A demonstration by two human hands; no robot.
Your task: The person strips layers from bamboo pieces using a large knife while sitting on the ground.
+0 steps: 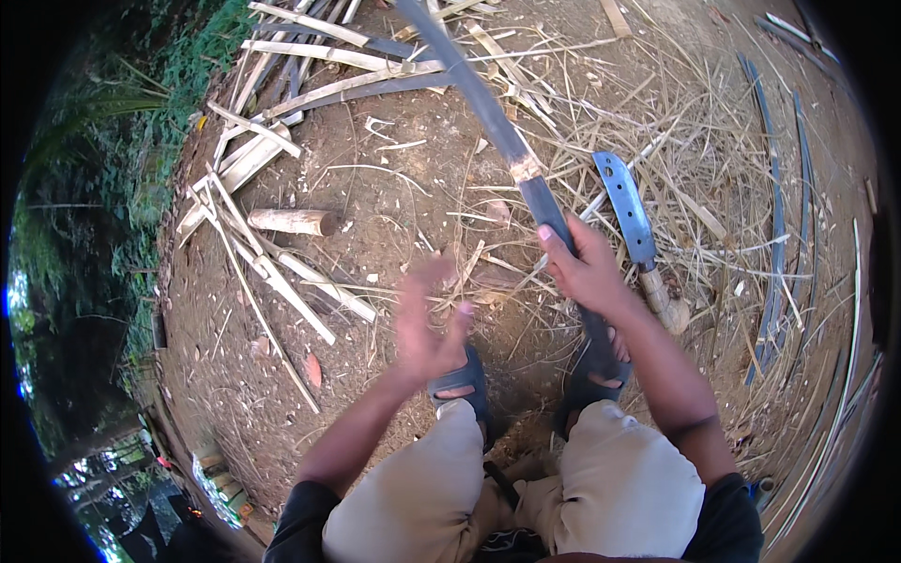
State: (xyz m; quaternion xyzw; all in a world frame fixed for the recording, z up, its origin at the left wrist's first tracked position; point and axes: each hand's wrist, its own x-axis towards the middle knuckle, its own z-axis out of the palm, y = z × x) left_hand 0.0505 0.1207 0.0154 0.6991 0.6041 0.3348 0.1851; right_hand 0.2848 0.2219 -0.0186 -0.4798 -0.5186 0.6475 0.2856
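Note:
My right hand is wrapped round a long dark bamboo strip. The strip slants from the top of the view down to my right foot, and a pale scraped band at a node shows just above my grip. My left hand hovers over the dirt near my left foot, empty, with thumb and fingers apart and somewhat blurred. To the right of my right hand lies a heavy knife on the ground, its blue-grey blade pierced with several holes. Its pale wooden handle is partly behind my right forearm.
Split bamboo pieces are heaped at the far left, with more scattered below. A short cut log lies at the left. Thin shavings cover the ground at far right. Dark strips lie along the right side. Green plants border the left.

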